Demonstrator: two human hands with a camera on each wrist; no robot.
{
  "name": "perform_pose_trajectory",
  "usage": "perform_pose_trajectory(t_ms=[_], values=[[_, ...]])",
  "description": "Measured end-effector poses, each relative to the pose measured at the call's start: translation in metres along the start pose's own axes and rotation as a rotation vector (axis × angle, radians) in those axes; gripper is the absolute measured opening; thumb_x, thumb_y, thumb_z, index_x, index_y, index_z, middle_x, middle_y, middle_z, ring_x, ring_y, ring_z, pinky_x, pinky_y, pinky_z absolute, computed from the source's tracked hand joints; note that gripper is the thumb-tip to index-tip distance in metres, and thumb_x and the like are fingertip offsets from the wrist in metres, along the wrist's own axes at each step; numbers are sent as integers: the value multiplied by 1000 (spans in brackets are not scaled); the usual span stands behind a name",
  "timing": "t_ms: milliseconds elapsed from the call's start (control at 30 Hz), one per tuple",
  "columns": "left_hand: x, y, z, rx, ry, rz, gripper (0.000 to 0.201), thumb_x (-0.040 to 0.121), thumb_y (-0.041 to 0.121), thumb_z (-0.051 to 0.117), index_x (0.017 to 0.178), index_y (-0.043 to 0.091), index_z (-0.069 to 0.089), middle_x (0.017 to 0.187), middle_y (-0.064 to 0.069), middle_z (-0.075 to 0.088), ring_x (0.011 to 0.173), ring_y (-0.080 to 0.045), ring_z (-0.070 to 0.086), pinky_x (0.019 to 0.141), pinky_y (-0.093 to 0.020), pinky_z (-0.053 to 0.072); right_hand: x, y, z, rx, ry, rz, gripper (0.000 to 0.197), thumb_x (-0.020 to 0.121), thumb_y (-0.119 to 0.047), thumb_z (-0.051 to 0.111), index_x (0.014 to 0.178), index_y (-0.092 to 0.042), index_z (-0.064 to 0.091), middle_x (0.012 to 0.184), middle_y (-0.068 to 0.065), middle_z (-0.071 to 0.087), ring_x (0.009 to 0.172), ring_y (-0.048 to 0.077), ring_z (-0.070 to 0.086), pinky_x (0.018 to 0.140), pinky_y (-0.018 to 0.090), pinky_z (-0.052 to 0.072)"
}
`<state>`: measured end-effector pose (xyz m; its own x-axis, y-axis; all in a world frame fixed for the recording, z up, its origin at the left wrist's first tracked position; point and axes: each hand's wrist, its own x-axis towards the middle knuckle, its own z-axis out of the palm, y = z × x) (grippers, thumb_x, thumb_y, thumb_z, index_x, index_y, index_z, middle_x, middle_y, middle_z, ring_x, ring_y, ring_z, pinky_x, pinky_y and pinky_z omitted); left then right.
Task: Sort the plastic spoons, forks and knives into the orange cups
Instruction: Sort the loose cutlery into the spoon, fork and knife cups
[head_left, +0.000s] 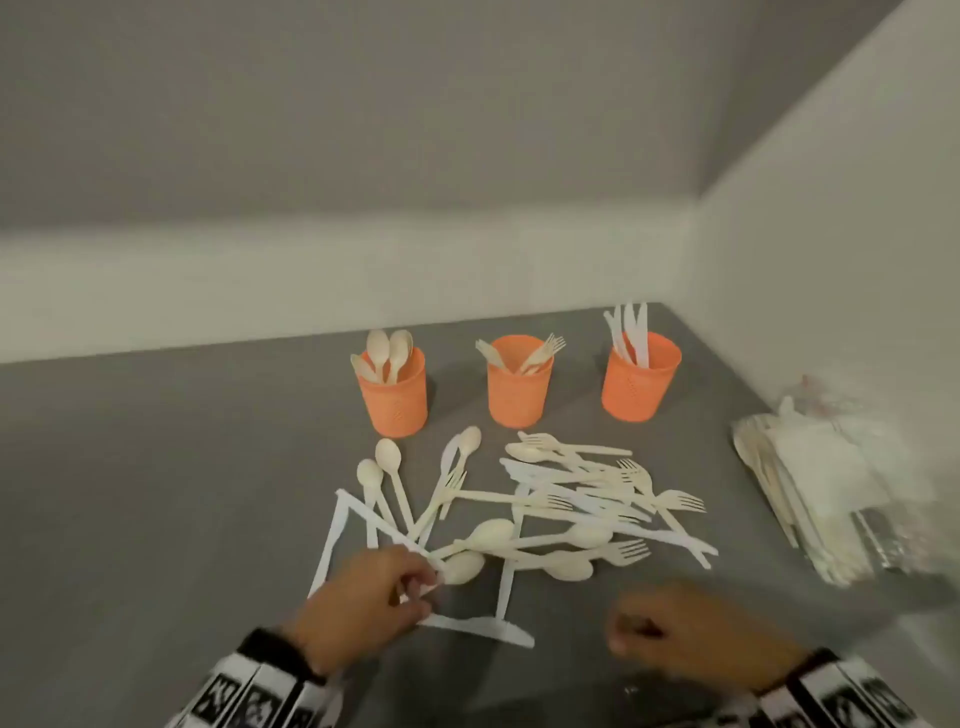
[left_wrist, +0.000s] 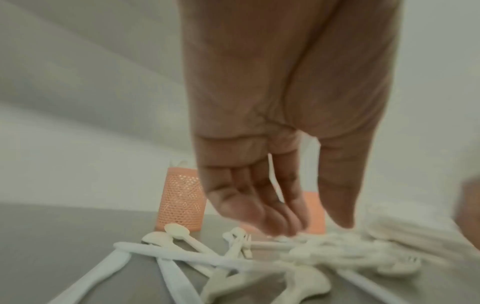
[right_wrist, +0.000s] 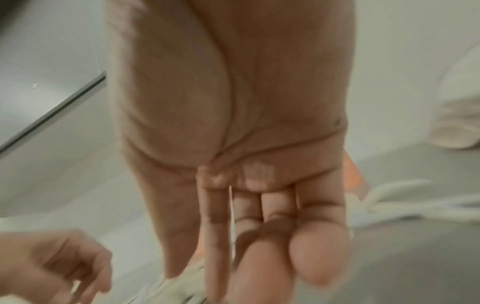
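Nearest, the right hand (head_left: 691, 631) hangs over the grey table (head_left: 156, 467) with fingers loosely curled and holding nothing. The left hand (head_left: 363, 597) reaches into the near edge of the loose cutlery pile (head_left: 519, 509); its fingers are bent at a spoon (head_left: 460, 566), but a grip cannot be made out. Beyond stand three orange cups in a row: the spoon cup (head_left: 395, 397) on the left, the fork cup (head_left: 518, 387) in the middle, the knife cup (head_left: 640, 379) on the right. Clear packets of cutlery (head_left: 821, 488) lie at the right wall.
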<state>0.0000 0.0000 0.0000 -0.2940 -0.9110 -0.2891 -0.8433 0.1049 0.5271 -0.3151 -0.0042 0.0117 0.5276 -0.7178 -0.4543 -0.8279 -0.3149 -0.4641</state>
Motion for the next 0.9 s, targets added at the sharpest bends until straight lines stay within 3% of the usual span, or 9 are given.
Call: perform_pose_trajectory(t_ms=[67,133,200,267,400,467,600,733,900], values=[[13,4,-2,123,61,-14,37,78,35,70,111,25,59,98,10,45,90,-5,46,83,-17,41,24,2,-17,13,168,37,4,89,-27,57,90,-27,60,59,-16,51,58,-4,47,60,6,36],[23,11,1,247,46,8,65,69,43,75,125,24,49,110,6,38,103,-11,40,92,-24,39,43,8,-30,-13,275,113,17,86,-20,60,102,-15,62,68,-13,46,66,2,45,61,9,34],[29,15,10,424,4,7,87,63,52,76,136,25,35,125,2,35,115,-17,36,100,-31,37,59,12,-26,-27,252,131,30,82,-19,64,110,-13,60,76,-6,48,77,11,46,71,19,36],[34,19,15,619,-16,-38,96,62,57,74,139,20,31,133,-2,31,122,-22,33,103,-38,34,73,10,-20,-23,241,126,40,79,-23,68,116,-16,55,90,-3,48,85,13,45,77,24,36],[50,20,21,689,21,-55,76,72,59,64,130,14,45,132,-5,35,120,-25,35,102,-40,35,98,-2,-8,-48,161,78,63,75,-32,72,130,-14,47,120,5,40,109,21,49,95,35,43],[57,20,24,655,28,-43,65,77,55,60,128,16,50,131,-5,38,120,-25,35,102,-40,34,107,-10,-5,-128,147,72,62,75,-32,73,130,-13,48,124,8,39,112,25,49,97,37,43],[71,21,29,597,59,-57,51,85,40,54,128,14,50,131,-6,44,121,-26,39,101,-41,33,121,-18,-5,-238,190,47,44,81,-23,65,123,-15,54,120,10,46,110,29,52,93,40,46],[80,20,30,532,72,-56,47,86,34,54,128,12,46,130,-7,47,121,-26,43,101,-40,33,124,-21,-7,-259,228,40,29,86,-17,58,115,-14,59,116,9,56,108,27,55,87,35,44],[87,16,25,402,105,-124,55,83,39,61,126,10,40,127,-10,52,118,-30,48,99,-42,34,120,-24,-23,-291,324,24,17,89,-9,48,104,-8,55,112,11,59,104,29,56,75,31,38]])
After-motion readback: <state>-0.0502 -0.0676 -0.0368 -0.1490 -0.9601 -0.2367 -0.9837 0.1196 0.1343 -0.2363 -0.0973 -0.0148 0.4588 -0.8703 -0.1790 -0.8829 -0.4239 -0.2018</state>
